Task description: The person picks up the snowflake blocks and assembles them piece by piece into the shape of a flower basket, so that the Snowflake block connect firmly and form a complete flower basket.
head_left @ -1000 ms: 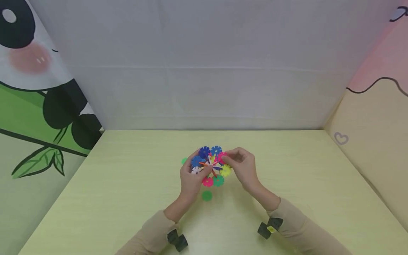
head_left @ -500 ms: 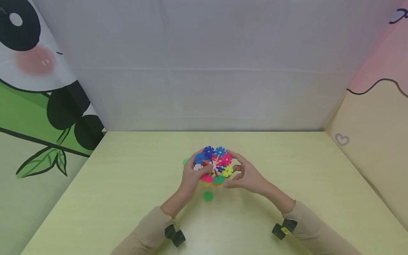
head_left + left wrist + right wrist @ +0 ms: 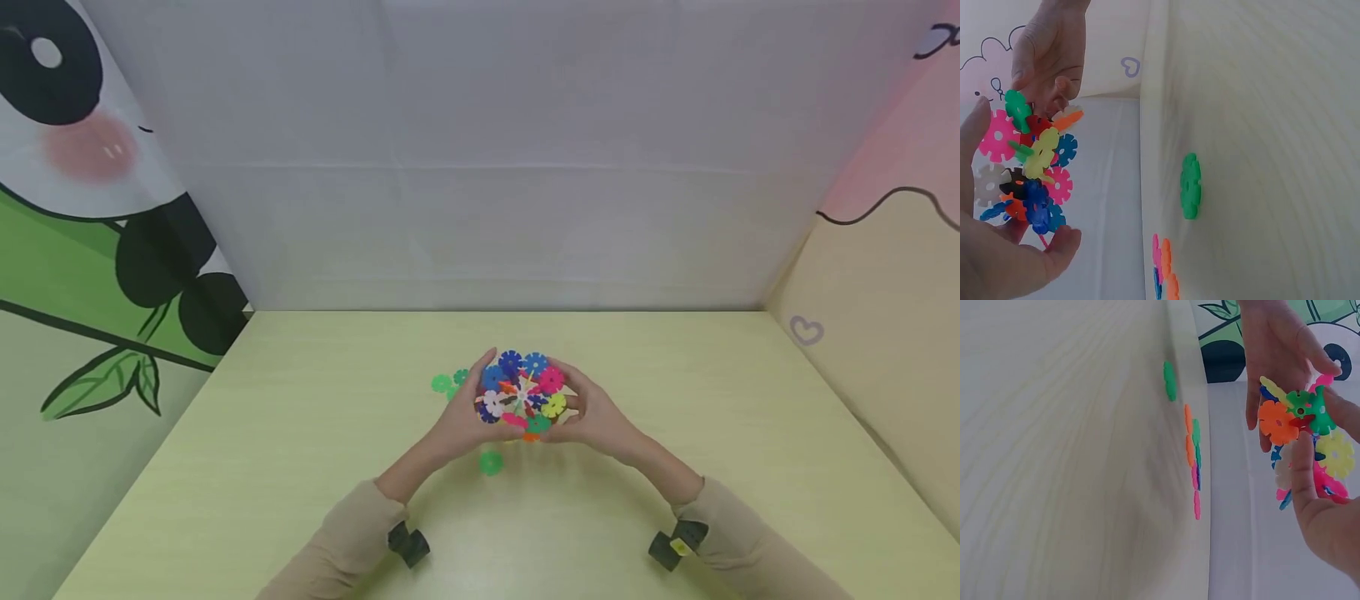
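A ball-like cluster of interlocking snowflake discs (image 3: pixel 522 396) in blue, pink, yellow, green, white and orange is held above the table between both hands. My left hand (image 3: pixel 467 421) grips its left side, fingers behind and thumb along the lower edge. On the other side my right hand (image 3: pixel 600 421) holds it, thumb low and fingers at the right edge. From the left wrist, the cluster's dark blue disc (image 3: pixel 1037 206) lies near the left thumb. In the right wrist view, an orange disc (image 3: pixel 1277 422) and a green disc (image 3: pixel 1321 412) face the camera; the right fingers hide some pieces.
One loose green disc (image 3: pixel 491 463) lies on the table (image 3: pixel 300 467) in front of the cluster. Several more green discs (image 3: pixel 441 382) lie behind the left hand. Wrist views also show loose orange discs (image 3: pixel 1189 434) and pink discs (image 3: pixel 1157 250). A white wall (image 3: pixel 480 233) stands behind.
The right hand let go of a pink disc at the upper right and took the cluster's right side. The cluster shifted right, and the left thumb slid from its middle to the lower edge.
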Demonstrator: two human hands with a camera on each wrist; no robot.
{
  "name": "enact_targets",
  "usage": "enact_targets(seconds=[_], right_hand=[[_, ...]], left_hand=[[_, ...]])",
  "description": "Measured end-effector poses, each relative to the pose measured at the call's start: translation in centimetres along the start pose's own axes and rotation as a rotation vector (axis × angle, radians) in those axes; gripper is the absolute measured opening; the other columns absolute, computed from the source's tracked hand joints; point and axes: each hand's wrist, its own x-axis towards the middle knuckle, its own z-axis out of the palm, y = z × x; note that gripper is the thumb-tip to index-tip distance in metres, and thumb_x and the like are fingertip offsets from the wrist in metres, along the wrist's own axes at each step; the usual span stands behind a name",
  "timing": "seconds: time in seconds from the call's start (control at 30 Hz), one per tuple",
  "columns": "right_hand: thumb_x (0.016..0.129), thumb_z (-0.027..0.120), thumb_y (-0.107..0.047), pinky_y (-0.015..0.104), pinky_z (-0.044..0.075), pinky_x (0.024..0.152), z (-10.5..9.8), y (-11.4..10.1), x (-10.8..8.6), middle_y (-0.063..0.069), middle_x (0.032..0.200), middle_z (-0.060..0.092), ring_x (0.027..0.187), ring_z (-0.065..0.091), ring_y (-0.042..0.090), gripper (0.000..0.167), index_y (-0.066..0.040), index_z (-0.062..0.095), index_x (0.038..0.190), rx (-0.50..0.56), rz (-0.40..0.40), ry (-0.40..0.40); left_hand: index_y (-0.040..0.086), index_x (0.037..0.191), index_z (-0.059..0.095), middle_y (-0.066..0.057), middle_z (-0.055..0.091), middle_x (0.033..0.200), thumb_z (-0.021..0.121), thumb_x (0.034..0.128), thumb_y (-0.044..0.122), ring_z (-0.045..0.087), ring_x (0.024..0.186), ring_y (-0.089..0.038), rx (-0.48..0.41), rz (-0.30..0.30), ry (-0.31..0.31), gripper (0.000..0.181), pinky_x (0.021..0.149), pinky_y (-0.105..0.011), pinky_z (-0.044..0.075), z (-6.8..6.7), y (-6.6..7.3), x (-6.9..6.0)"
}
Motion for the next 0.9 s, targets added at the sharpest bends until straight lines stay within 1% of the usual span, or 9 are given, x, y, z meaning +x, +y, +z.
enact_targets(seconds=[0.13,0.17,0.23,0.37,0.47,0.57,0.7,0.8,0.9], right_hand=[[0.082,0.075,0.001,0.027,0.060,0.081,0.5,0.1,-0.4,0.023,0.159,0.025,0.125,0.057,0.041,0.100,-0.007,0.012,0.158,0.035,0.027,0.025],[0.082,0.075,0.001,0.028,0.061,0.081,0.7,0.2,-0.4,0.022,0.159,0.024,0.125,0.057,0.041,0.100,-0.009,0.011,0.158,0.040,0.040,0.039],[0.082,0.075,0.000,0.029,0.061,0.079,0.9,0.4,-0.6,0.020,0.160,0.025,0.125,0.057,0.040,0.101,-0.012,0.010,0.159,0.037,0.071,0.073],[0.084,0.074,-0.002,0.030,0.061,0.075,0.5,0.9,-0.6,0.018,0.159,0.028,0.121,0.060,0.035,0.099,-0.015,0.012,0.159,0.005,0.110,0.132],[0.084,0.072,-0.001,0.028,0.060,0.076,-0.6,1.2,-0.3,0.019,0.160,0.026,0.121,0.060,0.036,0.097,-0.013,0.011,0.159,-0.004,0.111,0.151],[0.085,0.069,0.000,0.027,0.059,0.078,-2.1,1.8,0.1,0.021,0.161,0.023,0.124,0.057,0.040,0.096,-0.011,0.009,0.159,-0.013,0.111,0.156],[0.086,0.065,0.000,0.024,0.058,0.081,-4.3,2.9,0.4,0.023,0.162,0.021,0.125,0.057,0.042,0.094,-0.009,0.007,0.159,-0.026,0.144,0.155],[0.087,0.063,0.000,0.024,0.057,0.081,-5.9,3.4,0.2,0.025,0.161,0.020,0.118,0.063,0.033,0.092,-0.007,0.007,0.159,-0.032,0.171,0.162],[0.088,0.063,0.000,0.022,0.056,0.078,-7.1,3.8,-0.2,0.028,0.160,0.021,0.105,0.066,0.013,0.090,-0.004,0.006,0.158,-0.040,0.183,0.189]], left_hand=[[0.020,0.154,0.030,-0.017,0.046,0.142,0.086,0.0750,0.021,0.048,0.126,-0.032,0.199,0.006,0.065,0.097,0.097,-0.048,0.054,0.0,0.3,0.3],[0.020,0.153,0.034,-0.017,0.048,0.139,0.087,0.0735,0.023,0.048,0.124,-0.031,0.250,0.009,0.074,0.096,0.095,-0.048,0.055,-0.1,0.4,0.4],[0.019,0.152,0.037,-0.017,0.050,0.136,0.088,0.0724,0.024,0.049,0.123,-0.030,0.299,0.020,0.063,0.094,0.094,-0.045,0.056,-0.2,0.5,0.8],[0.015,0.153,0.034,-0.019,0.054,0.138,0.086,0.0753,0.016,0.053,0.125,-0.033,0.220,0.024,-0.006,0.093,0.095,-0.042,0.057,-0.2,1.0,1.8],[0.013,0.153,0.032,-0.019,0.053,0.142,0.083,0.0774,0.012,0.053,0.129,-0.035,0.155,0.014,-0.025,0.091,0.098,-0.042,0.056,0.3,1.2,2.8],[0.013,0.153,0.033,-0.019,0.052,0.143,0.083,0.0779,0.012,0.052,0.131,-0.035,0.131,0.001,0.000,0.090,0.101,-0.045,0.053,1.3,0.9,4.3],[0.012,0.152,0.034,-0.019,0.052,0.144,0.084,0.0775,0.015,0.052,0.130,-0.035,0.114,-0.022,0.046,0.090,0.104,-0.049,0.051,3.5,0.3,6.5],[0.008,0.153,0.032,-0.020,0.050,0.147,0.083,0.0790,0.015,0.052,0.131,-0.037,0.100,-0.032,0.077,0.090,0.105,-0.049,0.050,5.3,0.0,7.6],[0.004,0.152,0.034,-0.020,0.049,0.148,0.081,0.0809,0.011,0.054,0.131,-0.036,0.052,-0.044,0.130,0.085,0.105,-0.045,0.051,7.1,0.1,8.2]])
